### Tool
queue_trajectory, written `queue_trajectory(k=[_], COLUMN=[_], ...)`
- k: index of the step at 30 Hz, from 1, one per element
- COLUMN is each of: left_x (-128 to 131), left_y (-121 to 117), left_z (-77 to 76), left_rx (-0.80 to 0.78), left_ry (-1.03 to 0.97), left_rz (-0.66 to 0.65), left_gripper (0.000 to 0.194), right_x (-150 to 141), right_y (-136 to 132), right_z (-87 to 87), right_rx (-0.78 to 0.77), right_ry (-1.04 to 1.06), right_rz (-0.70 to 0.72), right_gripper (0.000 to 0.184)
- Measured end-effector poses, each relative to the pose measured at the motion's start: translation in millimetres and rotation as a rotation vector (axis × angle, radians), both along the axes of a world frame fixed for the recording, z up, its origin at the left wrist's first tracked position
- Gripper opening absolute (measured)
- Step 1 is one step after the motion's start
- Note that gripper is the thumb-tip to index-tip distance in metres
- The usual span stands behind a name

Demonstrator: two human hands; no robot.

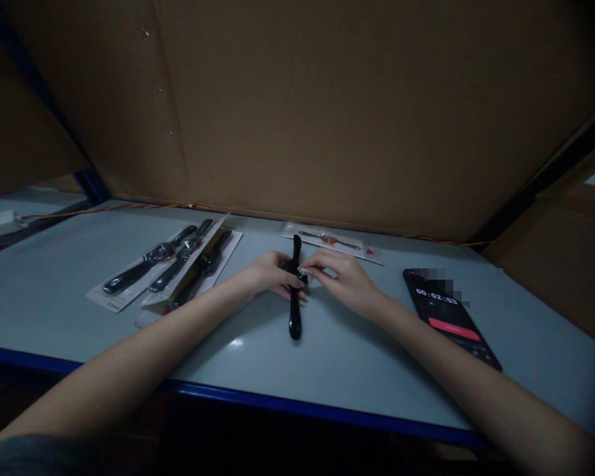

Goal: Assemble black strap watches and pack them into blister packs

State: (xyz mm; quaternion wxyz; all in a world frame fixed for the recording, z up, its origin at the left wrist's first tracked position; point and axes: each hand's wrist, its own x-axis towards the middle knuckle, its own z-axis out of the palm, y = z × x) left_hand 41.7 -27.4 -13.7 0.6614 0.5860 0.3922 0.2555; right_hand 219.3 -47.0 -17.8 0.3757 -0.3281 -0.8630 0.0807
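Note:
A long black item [295, 317] with rounded ends and a wider middle, watch-like in outline, stands out lengthwise in front of me; I cannot tell its exact kind. My left hand [274, 272] is closed around its middle, thumb on the near side. From the other side my right hand [338, 272] brings thumb and forefinger together in a pinch at that middle part. A small pale or metallic bit shows at those fingertips, too small to name.
Several carded packs [123, 284] with similar black items lie overlapping on the left. A slimmer pack [332, 242] lies by the cardboard wall [297, 119]. On the right a phone [449, 317] shows a running timer. The grey tabletop [357, 370] has a blue front edge.

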Motion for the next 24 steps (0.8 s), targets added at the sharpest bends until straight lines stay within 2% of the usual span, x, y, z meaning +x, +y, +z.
queue_trajectory(k=[7,14,24], left_x=[-0.8,-1.8,-2.7], left_y=[1.6,3.2,4.4], left_z=[-2.6,-4.3,-3.9], left_rx=[0.011,-0.023,-0.018], left_ry=[0.005,0.012,0.008], left_rz=[-0.027,-0.033,-0.022], left_gripper=[0.03,0.03,0.03], right_x=[-0.6,0.8,3.8], right_y=[2.7,1.5,1.5], right_z=[-8.4,-7.8,-1.0], right_rx=[0.07,0.091,-0.091], right_ry=[-0.061,-0.19,-0.05], right_rz=[-0.014,0.058,0.088], right_gripper=[0.017,0.025,0.025])
